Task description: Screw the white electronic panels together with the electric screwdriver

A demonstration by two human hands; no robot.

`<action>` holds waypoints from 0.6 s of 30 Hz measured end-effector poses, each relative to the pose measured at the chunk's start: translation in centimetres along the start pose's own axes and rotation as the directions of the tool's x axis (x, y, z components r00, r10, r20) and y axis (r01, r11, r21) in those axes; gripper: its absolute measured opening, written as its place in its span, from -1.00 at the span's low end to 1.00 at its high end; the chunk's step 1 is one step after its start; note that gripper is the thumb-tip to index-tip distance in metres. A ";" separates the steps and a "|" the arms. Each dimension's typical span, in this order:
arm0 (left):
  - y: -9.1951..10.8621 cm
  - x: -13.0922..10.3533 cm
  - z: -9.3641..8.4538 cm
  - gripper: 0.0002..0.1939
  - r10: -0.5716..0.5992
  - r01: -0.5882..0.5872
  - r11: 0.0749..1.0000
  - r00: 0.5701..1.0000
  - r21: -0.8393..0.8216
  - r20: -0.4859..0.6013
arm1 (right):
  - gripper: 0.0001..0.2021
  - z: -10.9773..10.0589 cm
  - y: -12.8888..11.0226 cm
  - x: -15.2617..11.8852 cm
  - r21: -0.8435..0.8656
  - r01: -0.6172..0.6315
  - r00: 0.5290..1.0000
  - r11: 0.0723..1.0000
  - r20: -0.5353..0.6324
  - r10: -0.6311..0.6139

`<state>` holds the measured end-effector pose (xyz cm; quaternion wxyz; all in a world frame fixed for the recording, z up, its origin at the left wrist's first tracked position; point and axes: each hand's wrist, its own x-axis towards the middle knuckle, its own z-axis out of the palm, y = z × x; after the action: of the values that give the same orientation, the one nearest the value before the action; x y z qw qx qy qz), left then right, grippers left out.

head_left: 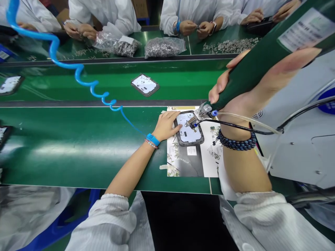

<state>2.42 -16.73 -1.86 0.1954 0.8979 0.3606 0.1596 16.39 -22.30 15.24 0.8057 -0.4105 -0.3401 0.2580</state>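
Note:
My right hand [251, 101] is wrapped round a thick green power screwdriver [258, 66] with a barcode label, a metal nose and thin hoses. The tool slants down to the left, its tip over a dark-framed device housing [192, 143] with a white board inside. Whether the tip touches a screw is too small to tell. My left hand [166, 126] lies on the left edge of that housing, fingers stretched out and thumb apart. Beneath the housing is a printed paper sheet [211, 160], taped to the green bench.
A similar housing [145, 84] lies on the green conveyor [183, 80]. A coiled blue cord [86, 78] runs to my left wristband. Opposite, co-workers' hands [188, 28] are near bags of small metal parts [164, 47]. A white machine [295, 139] stands at the right.

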 end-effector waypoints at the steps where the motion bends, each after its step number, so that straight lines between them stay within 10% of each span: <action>1: 0.0 0.0 0.0 -0.39 0.000 0.000 1.000 1.000 0.001 0.001 | -0.19 -0.2 0.1 0.0 -0.012 -0.020 0.999 1.000 0.030 0.020; 18: -0.4 0.0 0.2 -0.40 0.036 -0.036 0.999 0.999 0.009 -0.020 | -0.22 -0.5 2.1 0.2 0.019 0.027 0.990 0.999 0.137 -0.029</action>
<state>2.25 -16.51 -2.25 0.1848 0.9034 0.3472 0.1707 16.59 -21.26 13.31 0.7875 -0.3802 -0.3982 0.2771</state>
